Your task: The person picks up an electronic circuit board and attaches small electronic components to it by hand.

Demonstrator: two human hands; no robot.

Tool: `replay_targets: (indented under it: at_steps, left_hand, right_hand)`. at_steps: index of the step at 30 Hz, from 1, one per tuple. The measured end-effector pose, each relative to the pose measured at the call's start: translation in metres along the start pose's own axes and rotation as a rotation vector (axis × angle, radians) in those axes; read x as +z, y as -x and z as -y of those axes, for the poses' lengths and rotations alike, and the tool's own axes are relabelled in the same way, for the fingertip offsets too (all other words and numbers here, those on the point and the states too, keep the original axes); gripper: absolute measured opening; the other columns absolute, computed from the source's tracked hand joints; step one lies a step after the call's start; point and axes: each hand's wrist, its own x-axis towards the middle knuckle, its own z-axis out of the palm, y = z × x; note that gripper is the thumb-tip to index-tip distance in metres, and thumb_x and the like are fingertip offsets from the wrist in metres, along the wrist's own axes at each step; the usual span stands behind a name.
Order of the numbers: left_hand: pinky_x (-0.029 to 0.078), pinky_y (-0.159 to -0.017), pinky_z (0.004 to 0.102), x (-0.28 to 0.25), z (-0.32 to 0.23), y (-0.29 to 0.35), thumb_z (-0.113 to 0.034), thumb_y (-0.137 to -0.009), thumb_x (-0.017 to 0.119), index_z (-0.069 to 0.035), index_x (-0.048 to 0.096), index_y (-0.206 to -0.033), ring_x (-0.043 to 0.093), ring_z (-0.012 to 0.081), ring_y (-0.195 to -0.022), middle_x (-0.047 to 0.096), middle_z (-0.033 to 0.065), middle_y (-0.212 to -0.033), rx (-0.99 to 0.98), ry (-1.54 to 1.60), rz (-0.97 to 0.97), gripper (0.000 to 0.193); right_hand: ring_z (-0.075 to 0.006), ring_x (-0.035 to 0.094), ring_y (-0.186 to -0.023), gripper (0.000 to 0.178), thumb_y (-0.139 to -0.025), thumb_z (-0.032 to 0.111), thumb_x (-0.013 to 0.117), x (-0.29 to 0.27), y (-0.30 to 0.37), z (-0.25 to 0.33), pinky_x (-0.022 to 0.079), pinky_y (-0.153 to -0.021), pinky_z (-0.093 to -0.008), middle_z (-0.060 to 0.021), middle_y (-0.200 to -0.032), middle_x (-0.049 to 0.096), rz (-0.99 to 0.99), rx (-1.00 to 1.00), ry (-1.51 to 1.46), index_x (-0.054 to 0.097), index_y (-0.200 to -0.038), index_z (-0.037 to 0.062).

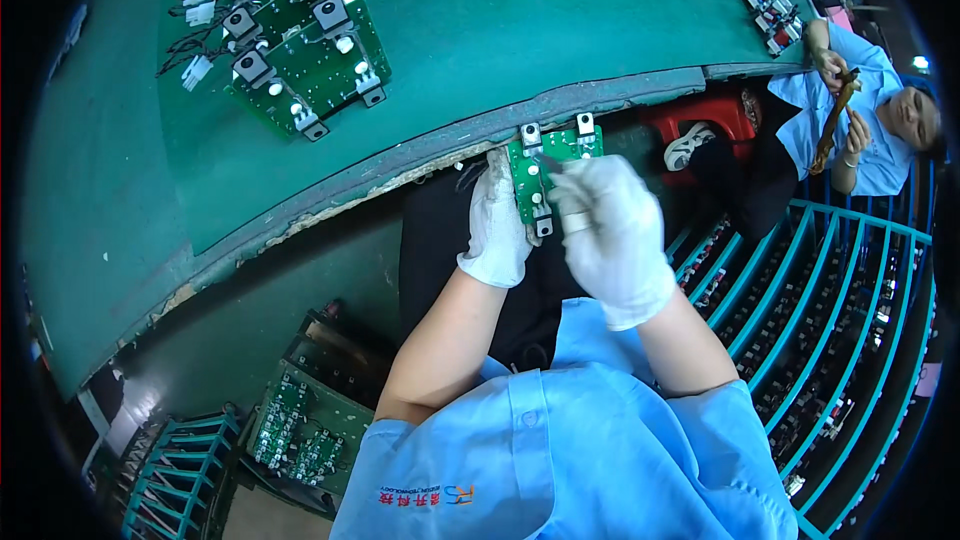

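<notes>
My left hand (497, 230), in a white glove, grips a small green circuit board (562, 150) by its left side, just off the bench edge and above my lap. Black components with metal tabs stand at the board's corners, and small white parts sit between them. Over the board's right part is my gloved right hand (618, 245), its fingers closed round a small dark pointed tool (549, 163). The tool's tip is close to the upper left component; whether it touches cannot be made out. The right fingers hide part of the board.
On the green bench (480, 30) lie several joined circuit boards (320, 65) with wires, and more parts stand far right. A seated co-worker (870, 60) is by a red stool (740, 115). A teal rack (850, 320) stands right; a box of boards (345, 418) is lower left.
</notes>
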Motion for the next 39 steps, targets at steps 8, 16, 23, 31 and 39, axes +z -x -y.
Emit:
replay_targets:
  at_steps: [8,16,23,31,39]
  left_hand:
    - [0.049,-0.093,0.0425,0.007,-0.004,0.003,-0.047,-0.098,0.031,-0.007,0.042,-0.130,0.058,0.0284,-0.111,0.054,0.0150,-0.125,-0.018,0.102,0.145,0.052]
    - [0.051,-0.088,0.0375,0.025,-0.010,0.009,-0.049,-0.098,0.029,-0.003,0.046,-0.126,0.062,0.0258,-0.104,0.058,0.0137,-0.118,-0.016,0.130,-0.068,0.057]
    - [0.050,-0.090,0.0434,0.021,-0.007,0.010,-0.049,-0.097,0.030,-0.002,0.045,-0.128,0.060,0.0299,-0.106,0.057,0.0162,-0.119,-0.017,0.129,-0.104,0.058]
    - [0.050,-0.086,0.0394,0.019,0.005,0.002,-0.042,-0.098,0.035,-0.011,0.054,-0.118,0.059,0.0239,-0.103,0.059,0.0072,-0.115,0.066,0.149,-0.068,0.042]
    - [0.048,-0.087,0.0364,-0.007,0.000,0.005,-0.040,-0.099,0.035,-0.009,0.049,-0.124,0.058,0.0211,-0.103,0.059,0.0070,-0.115,0.094,0.035,-0.139,0.042]
  right_hand:
    - [-0.0130,0.059,-0.072,0.025,-0.086,-0.003,0.054,-0.043,-0.005,-0.054,0.048,-0.066,-0.0237,-0.0112,-0.088,0.060,-0.074,0.514,-0.135,0.054,-0.110,-0.0034]
    - [-0.0266,0.066,-0.072,0.021,-0.082,0.004,0.062,-0.022,-0.009,-0.060,0.053,-0.066,-0.0321,-0.0182,-0.085,0.064,-0.058,0.385,-0.193,0.055,-0.100,-0.0044]
    - [-0.0307,0.059,-0.068,0.013,-0.075,0.003,0.062,-0.018,-0.023,-0.064,0.049,-0.056,-0.0360,-0.0108,-0.076,0.058,0.067,0.039,0.109,0.053,-0.084,0.0070]
    - [-0.0285,0.062,-0.068,0.014,-0.073,0.003,0.062,-0.032,-0.035,-0.070,0.051,-0.058,-0.0357,-0.0089,-0.074,0.060,-0.041,0.018,-0.024,0.058,-0.086,0.0083]
    - [-0.0291,0.061,-0.071,0.017,-0.074,0.006,0.057,-0.017,-0.037,-0.068,0.051,-0.061,-0.0376,-0.0109,-0.077,0.058,0.108,0.147,0.020,0.056,-0.091,0.0076]
